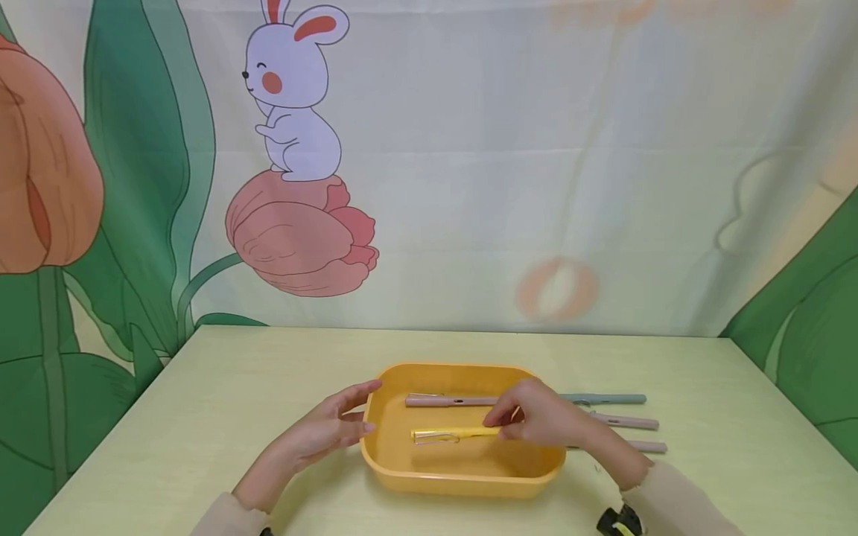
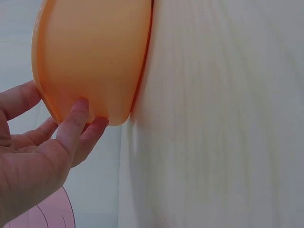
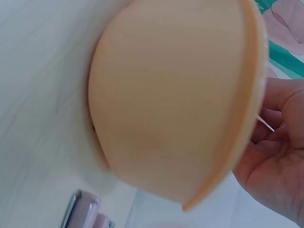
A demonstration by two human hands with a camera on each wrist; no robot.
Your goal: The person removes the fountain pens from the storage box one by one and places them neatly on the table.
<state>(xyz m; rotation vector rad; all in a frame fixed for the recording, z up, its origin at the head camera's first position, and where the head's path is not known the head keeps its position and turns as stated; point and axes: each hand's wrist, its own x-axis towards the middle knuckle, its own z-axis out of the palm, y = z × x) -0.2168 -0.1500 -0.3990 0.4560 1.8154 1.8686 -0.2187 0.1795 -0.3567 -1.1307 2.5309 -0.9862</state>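
A yellow plastic tray (image 1: 462, 478) stands on the table. My left hand (image 1: 325, 428) holds its left end, the thumb at the rim and other fingertips against the outer wall, as the left wrist view shows. Over the tray, my right hand (image 1: 541, 414) pinches a yellow pen (image 1: 450, 433) with a wire clip near its right end; the clip end points left. Behind it, inside the tray, lies a pink pen (image 1: 436, 402), its right part hidden by my right hand. In the right wrist view the tray's wall (image 3: 166, 95) hides most of the pinched pen.
To the tray's right lie a blue-grey pen (image 1: 613, 399), a pinkish pen (image 1: 630, 422) and another pinkish pen (image 1: 649, 447), partly behind my right hand and forearm. A printed cloth (image 1: 456, 186) with a rabbit and flowers hangs behind the table (image 1: 281, 357).
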